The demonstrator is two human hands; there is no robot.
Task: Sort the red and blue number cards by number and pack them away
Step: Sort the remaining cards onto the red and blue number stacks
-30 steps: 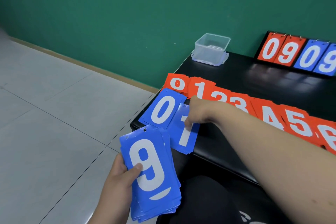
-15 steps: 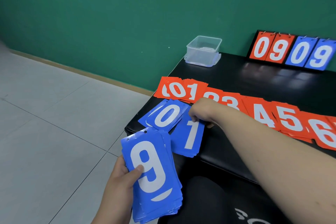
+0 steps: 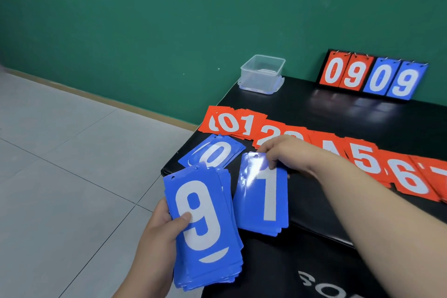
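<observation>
Pinching blue 1 card point(image 3: 262, 198) at far edge, right hand point(image 3: 283, 155) has slid it right, clear of blue 0 pile point(image 3: 215, 153). Card overhangs near table point(image 3: 314, 109) edge. Left hand point(image 3: 157, 237) grips remaining blue stack point(image 3: 205, 225), 9 on top. Blue row begun.

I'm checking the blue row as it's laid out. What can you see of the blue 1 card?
The blue 1 card is a glossy, plastic-looking rectangle with rounded corners, a white 1 and a punched hole near its top edge. It lies face up on the black table, atop at least one more blue card, its lower end seemingly past the near edge. The right hand pinches its top right; glare streaks its left side.
</observation>
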